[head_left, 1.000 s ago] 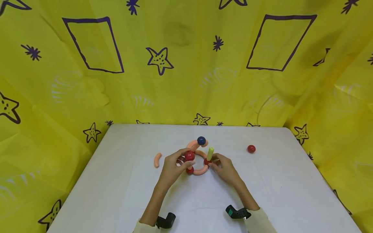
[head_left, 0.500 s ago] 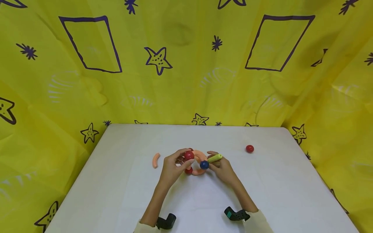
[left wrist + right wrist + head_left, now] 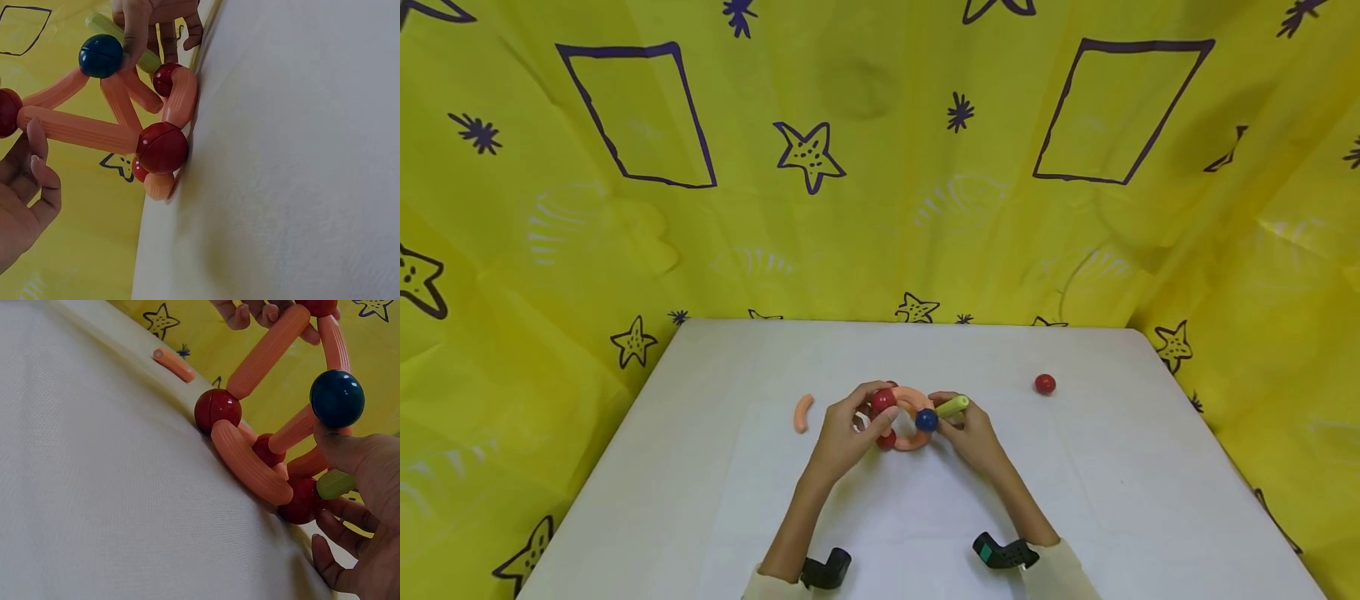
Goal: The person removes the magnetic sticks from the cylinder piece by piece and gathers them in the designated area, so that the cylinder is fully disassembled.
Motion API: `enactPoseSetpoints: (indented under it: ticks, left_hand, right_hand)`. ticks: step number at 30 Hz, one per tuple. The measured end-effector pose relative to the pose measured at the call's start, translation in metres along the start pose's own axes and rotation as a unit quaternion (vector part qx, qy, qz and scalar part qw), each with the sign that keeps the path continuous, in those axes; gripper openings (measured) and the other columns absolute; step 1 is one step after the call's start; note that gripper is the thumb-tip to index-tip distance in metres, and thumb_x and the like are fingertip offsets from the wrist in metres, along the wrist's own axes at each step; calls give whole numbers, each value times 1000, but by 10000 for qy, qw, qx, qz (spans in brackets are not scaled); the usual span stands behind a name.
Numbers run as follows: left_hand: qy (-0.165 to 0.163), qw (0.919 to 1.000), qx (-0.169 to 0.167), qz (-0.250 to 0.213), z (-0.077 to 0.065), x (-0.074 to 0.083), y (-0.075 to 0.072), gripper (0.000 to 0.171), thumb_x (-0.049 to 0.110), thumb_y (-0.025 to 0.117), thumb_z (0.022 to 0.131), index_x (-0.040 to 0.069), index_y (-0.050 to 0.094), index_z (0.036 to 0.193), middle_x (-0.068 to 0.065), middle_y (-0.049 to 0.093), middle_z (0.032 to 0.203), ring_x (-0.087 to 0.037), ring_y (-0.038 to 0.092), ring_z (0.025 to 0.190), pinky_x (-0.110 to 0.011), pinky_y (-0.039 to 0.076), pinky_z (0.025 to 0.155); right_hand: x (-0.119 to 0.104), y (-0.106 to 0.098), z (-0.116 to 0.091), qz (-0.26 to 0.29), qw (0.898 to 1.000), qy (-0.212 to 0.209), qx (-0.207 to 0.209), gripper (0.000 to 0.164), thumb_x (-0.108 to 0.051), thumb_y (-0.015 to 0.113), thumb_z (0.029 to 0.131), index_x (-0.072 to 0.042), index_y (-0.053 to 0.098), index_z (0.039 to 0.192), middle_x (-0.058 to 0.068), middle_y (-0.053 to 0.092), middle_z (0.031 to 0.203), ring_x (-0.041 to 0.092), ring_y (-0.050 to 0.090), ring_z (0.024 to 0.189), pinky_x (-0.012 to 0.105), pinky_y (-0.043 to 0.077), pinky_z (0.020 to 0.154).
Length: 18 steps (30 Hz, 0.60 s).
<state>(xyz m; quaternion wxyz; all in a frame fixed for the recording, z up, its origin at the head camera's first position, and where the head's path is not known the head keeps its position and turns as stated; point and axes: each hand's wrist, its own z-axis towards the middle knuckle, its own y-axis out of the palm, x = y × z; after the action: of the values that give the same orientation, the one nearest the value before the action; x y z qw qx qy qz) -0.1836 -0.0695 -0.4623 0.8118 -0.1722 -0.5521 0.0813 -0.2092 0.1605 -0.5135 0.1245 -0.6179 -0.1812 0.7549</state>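
Note:
A toy frame of orange sticks and red balls [image 3: 217, 412] stands on the table between the hands, a curved stick [image 3: 250, 461] along its base. My left hand [image 3: 842, 425] pinches the upper red ball [image 3: 883, 400] with thumb and fingers. On the right side sits a blue ball [image 3: 927, 420], joined to orange sticks. The thumb of my right hand [image 3: 977, 429] presses against this blue ball, while its fingers reach round the low red ball [image 3: 301, 501] and the green stick [image 3: 952, 407]. That green stick leans out to the right, passing between thumb and fingers.
A loose curved orange stick [image 3: 803, 413] lies left of the frame. One loose red ball [image 3: 1045, 384] rests at the back right of the white table [image 3: 1120, 483]. Behind the table hangs a yellow patterned cloth [image 3: 880, 233].
The blue ball has swung from the far side towards me, to the right hand's thumb. The green stick has tipped from upright to leaning right. The left hand keeps its hold on the red ball.

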Motion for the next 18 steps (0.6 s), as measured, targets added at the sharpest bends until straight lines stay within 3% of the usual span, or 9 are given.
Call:
enactPoseSetpoints:
  ticks: [6,10,14,18]
  left_hand:
    - [-299,9975,-526,-370,7,1,-5,29,29,48,103,19,68,122,-12,69,95,-15,55,77,-21,43,65]
    - [-615,9900,-800,-990,11,1,-7,32,28,46,104,10,67,121,-23,65,90,-19,57,74,-24,49,68]
    - [-939,9790,-807,-1620,12,-1,-7,36,30,47,104,4,65,121,-25,68,103,-18,62,80,-26,53,74]
    - [-1101,9741,-591,-1884,11,-3,-5,37,35,50,102,6,67,119,-15,68,112,-11,60,87,-22,50,74]
  right_hand:
    - [-4,3,3,10,10000,64,52,30,-8,67,91,-9,65,121,12,68,115,19,61,100,21,49,77]
    - [-4,2,4,15,10000,71,35,31,-8,66,92,-10,64,123,11,68,115,15,61,99,21,50,79]
    - [-3,4,5,98,9999,-13,27,29,-10,66,93,-8,64,122,13,68,115,12,60,97,21,49,79]
    - [-4,5,6,168,9998,-20,40,30,-12,65,94,-8,63,123,13,67,112,14,59,96,22,49,81]
